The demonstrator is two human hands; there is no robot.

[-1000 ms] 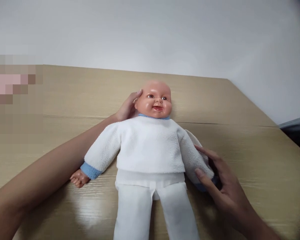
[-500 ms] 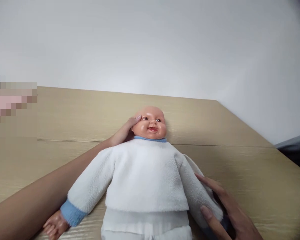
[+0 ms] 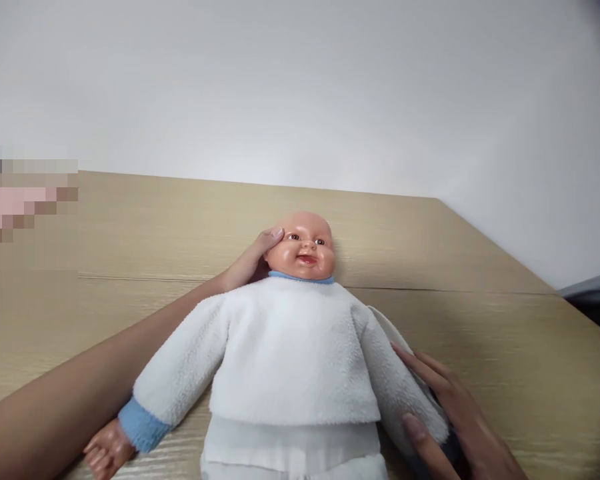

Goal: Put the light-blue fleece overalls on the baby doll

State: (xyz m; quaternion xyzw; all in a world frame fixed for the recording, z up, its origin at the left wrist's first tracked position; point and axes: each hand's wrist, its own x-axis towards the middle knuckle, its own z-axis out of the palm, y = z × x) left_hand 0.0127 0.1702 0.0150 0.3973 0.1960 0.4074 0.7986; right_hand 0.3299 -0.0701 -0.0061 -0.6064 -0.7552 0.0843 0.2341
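Observation:
A baby doll [image 3: 293, 353] lies on its back on the wooden table [image 3: 505, 347], dressed in a white fleece top with blue cuffs and white trousers. My left hand [image 3: 249, 263] cups the side and back of the doll's head [image 3: 303, 243], thumb on its temple. My right hand [image 3: 450, 417] grips the doll's far sleeve near the cuff, thumb on top and fingers beneath. The doll's other arm lies spread out, its bare hand [image 3: 103, 452] showing at the lower left. Its legs are cut off by the bottom edge.
A plain white wall [image 3: 300, 87] stands behind the table. The table's right edge runs diagonally toward a dark area [image 3: 593, 300] at the far right. A blurred-out patch [image 3: 25, 200] sits at the left edge.
The view tilted upward, so the doll sits lower in frame and its legs dropped out of sight. Both hands kept their hold on the head and the sleeve.

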